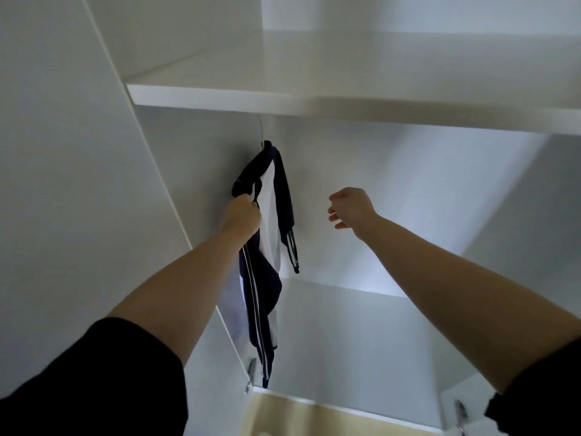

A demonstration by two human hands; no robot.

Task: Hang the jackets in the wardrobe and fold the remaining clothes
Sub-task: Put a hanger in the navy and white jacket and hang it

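Inside the wardrobe [424, 199], the jacket [268, 221] hangs by a thin hook [261, 127] from under the shelf [220, 96], in the left part of the compartment, close to the left panel [94, 152]. The left hand [243, 215] grips the jacket's upper left edge below the hook, while the right hand [352, 209] is to the jacket's right, apart from it, before the back wall, fingers curled and holding nothing. A hinge [250, 369] sits just left of the jacket's lower end.

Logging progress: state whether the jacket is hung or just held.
Hung, apparently: the jacket dangles from a wire hook running up behind the shelf, its top hidden. The left hand grips the jacket's shoulder.
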